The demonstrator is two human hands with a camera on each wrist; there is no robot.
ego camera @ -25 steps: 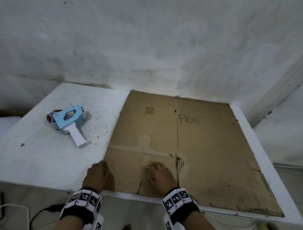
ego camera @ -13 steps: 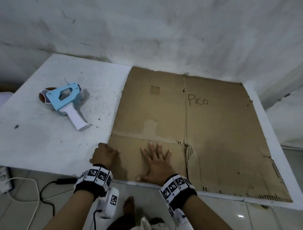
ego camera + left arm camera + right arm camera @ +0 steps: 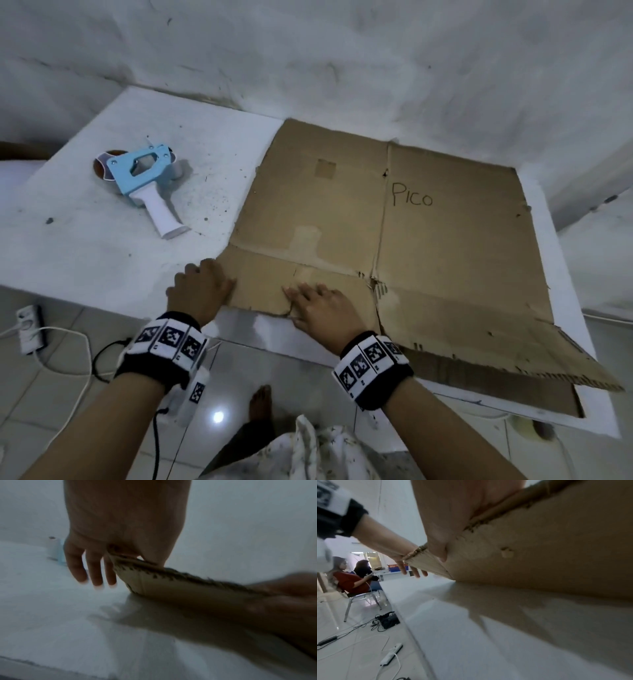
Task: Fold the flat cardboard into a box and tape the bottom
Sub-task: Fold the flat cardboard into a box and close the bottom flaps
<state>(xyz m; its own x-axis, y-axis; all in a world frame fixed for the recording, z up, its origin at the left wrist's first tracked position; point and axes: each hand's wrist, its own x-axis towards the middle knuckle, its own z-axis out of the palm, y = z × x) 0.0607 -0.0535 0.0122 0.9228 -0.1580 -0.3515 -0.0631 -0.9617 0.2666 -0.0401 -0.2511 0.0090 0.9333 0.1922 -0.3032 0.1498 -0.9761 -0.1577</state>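
The flat brown cardboard [image 3: 342,212], marked "PICO", lies on the white table [image 3: 85,246]. My left hand [image 3: 202,287] pinches its near-left corner, thumb on one side of the corner [image 3: 137,577] and three fingers [image 3: 94,573] hanging straight beside it. My right hand [image 3: 322,305] grips the near flap's front edge: fingers on top, thumb [image 3: 436,545] under the raised flap [image 3: 556,547]. The flap's edge stands a little off the table. A blue and white tape dispenser [image 3: 144,181] lies to the left of the cardboard, apart from both hands.
A rough white wall [image 3: 342,68] runs right behind the table. On the tiled floor lie a power strip [image 3: 29,322] and cables [image 3: 78,359]. My bare foot [image 3: 260,404] is under the table's front edge. Two seated people [image 3: 347,580] are far off to the left.
My right hand was pressing flat on the near flap; now it has curled round the flap's front edge and raised it. My left hand stays at the corner.
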